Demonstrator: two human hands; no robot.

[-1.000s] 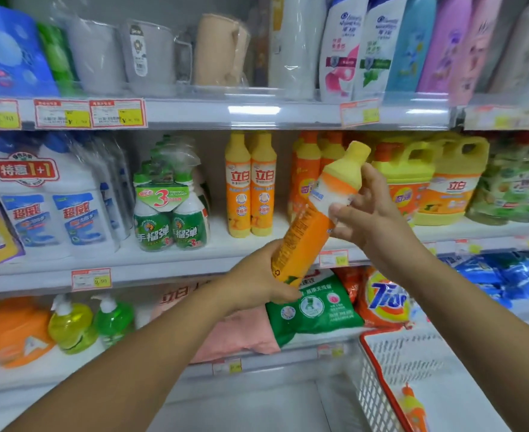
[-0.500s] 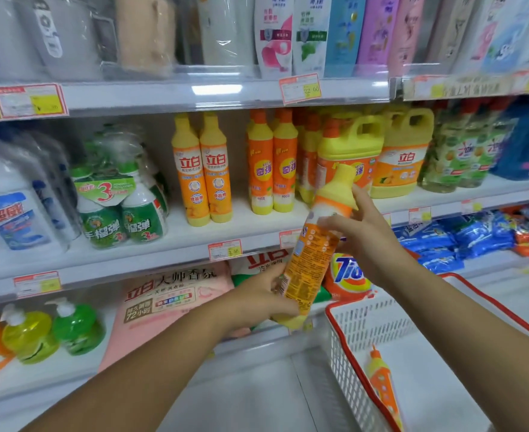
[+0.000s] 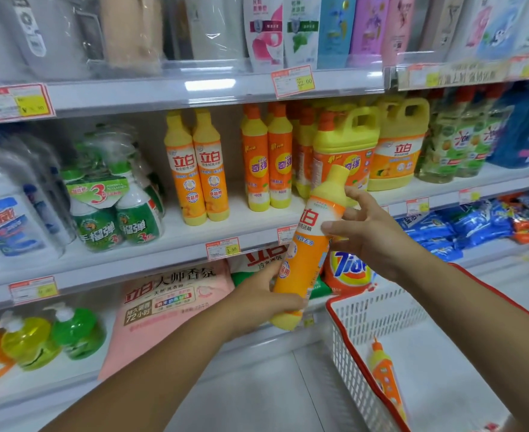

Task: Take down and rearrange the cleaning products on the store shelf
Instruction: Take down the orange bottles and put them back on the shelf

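Orange btl (image 3: 307,251) w/ yellow cap is off the shelf, held in the air in front of the mid shelf (image 3: 194,241) edge. It is tilted, cap up and to the right, yellow base down-left. L hand (image 3: 257,294) wraps its fingers round the lower body, just above the base. R hand (image 3: 372,241) is at the upper label: thumb pressed on the front, other fingers behind the neck and partly spread, a light pinch hold. Btl hangs just left of and above the white basket (image 3: 366,313) w/ red rim at lower right. A second orange btl (image 3: 384,375) leans inside it, against the wall, cap up. On the mid shelf behind: two matching orange btls (image 3: 196,169) upright, touching side by side; yellow jugs (image 3: 347,151) w/ handles further right; green spray btls (image 3: 116,213) bundled at left. Lower shelf: pink bag (image 3: 169,300) left of the L hand, Tide bag (image 3: 350,269) just right of the held btl's lower half.
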